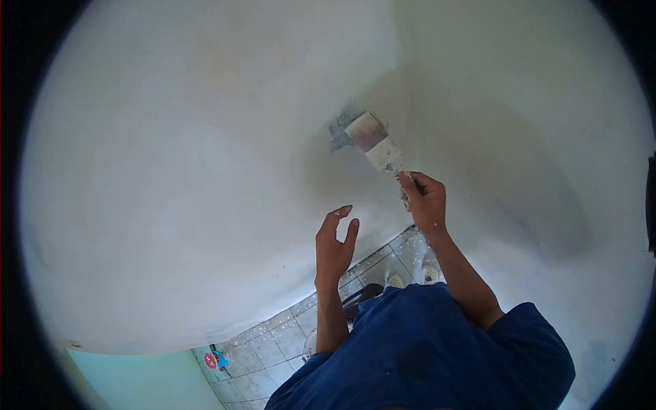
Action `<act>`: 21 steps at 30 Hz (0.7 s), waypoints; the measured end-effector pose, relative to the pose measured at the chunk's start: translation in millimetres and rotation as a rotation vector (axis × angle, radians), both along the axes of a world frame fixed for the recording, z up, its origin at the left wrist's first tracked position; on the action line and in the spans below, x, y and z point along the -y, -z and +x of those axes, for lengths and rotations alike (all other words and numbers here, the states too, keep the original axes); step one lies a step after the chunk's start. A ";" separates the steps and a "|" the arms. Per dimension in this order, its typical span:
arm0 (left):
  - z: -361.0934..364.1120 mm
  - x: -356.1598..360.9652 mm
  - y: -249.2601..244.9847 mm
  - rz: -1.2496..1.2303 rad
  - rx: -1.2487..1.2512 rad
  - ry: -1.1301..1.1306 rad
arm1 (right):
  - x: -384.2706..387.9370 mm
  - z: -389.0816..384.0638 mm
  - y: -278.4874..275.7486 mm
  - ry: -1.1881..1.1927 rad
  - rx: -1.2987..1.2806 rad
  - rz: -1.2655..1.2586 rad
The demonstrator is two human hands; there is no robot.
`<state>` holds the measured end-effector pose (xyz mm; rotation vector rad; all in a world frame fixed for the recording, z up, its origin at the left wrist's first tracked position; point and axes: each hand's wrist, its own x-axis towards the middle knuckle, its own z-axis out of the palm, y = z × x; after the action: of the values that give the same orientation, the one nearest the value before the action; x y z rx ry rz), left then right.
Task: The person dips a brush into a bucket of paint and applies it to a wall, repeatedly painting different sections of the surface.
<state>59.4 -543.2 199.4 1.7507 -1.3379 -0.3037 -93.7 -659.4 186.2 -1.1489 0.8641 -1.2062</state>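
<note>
My right hand (428, 202) is closed around the handle of a wide paintbrush (383, 153), spattered with white. Its bristle end points up and left, overlapping the edge of a dark grey patch (339, 132) on the white wall (205, 157). Lower and to the left, my left hand (334, 247) is raised in front of the wall with nothing in it. Its thumb and fingers are apart and slightly curled, with whitish smears on a fingertip.
A wall corner (411, 82) runs down just right of the brush, and a second white wall (533, 102) continues from it. Below lies a grey tiled floor (283, 338) with white spatters. A red and blue item (216, 359) lies at lower left beside a pale green surface (147, 376).
</note>
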 end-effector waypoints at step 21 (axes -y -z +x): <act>15.0 6.4 3.9 0.041 -0.080 0.032 | -12.5 16.8 21.0 0.031 -0.007 0.047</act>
<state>74.4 -549.6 195.6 1.7337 -1.3111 -0.4176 -76.9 -647.0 165.3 -1.1060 0.9140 -1.2022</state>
